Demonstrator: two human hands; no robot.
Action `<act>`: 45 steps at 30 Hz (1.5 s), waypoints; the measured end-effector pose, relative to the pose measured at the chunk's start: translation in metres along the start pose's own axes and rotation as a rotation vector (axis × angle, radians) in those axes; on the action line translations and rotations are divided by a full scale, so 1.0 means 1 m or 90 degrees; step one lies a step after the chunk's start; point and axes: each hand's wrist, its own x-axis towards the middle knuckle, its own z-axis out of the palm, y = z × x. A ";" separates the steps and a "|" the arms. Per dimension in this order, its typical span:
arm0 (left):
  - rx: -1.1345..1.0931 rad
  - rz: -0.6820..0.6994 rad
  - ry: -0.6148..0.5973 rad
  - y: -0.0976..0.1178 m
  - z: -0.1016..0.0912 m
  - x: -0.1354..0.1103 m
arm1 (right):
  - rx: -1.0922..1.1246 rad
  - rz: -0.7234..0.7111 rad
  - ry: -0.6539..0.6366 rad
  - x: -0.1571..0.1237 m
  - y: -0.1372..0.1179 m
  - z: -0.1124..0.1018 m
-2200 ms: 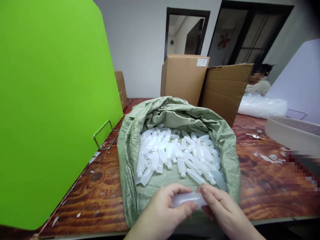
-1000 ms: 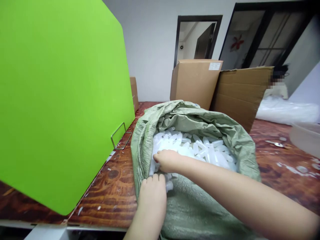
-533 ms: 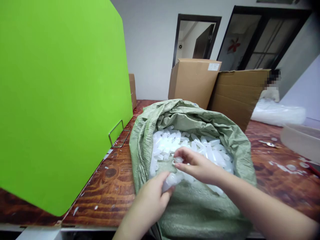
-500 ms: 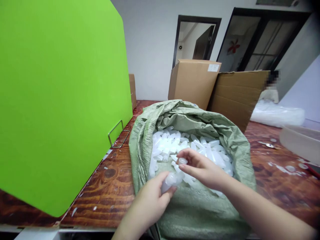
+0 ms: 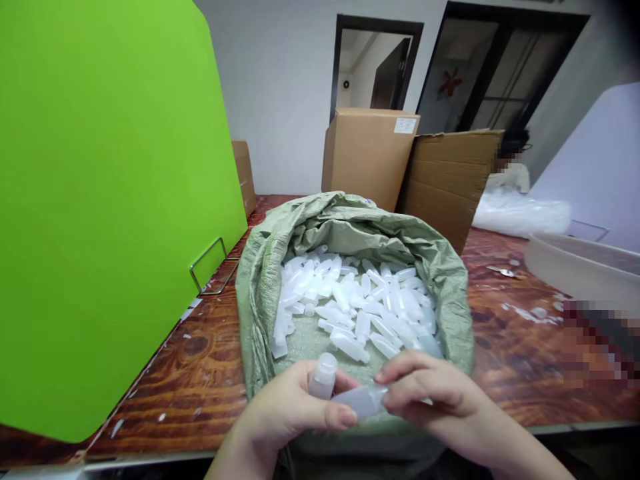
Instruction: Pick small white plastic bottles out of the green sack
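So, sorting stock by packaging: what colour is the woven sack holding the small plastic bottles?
Pale green woven sack, clearest in the head view.

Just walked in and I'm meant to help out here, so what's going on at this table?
A person is handling small white plastic bottles over an open green sack full of them. The left hand holds one bottle upright, and the right hand pinches another lying sideways between both hands. The sack sits on a wooden table, with a green board to the left and cardboard boxes behind.
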 end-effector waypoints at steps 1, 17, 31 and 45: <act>0.018 -0.007 -0.013 0.001 0.001 0.000 | -0.037 -0.012 -0.008 -0.003 -0.002 0.000; 0.488 0.081 0.233 -0.013 0.027 0.005 | -0.143 0.178 0.019 -0.011 0.017 0.022; 0.588 0.093 0.267 -0.017 0.022 0.005 | -0.207 0.056 0.044 -0.012 0.022 0.037; 0.545 0.046 0.157 -0.009 0.034 0.003 | -0.373 -0.080 0.133 -0.013 0.035 0.047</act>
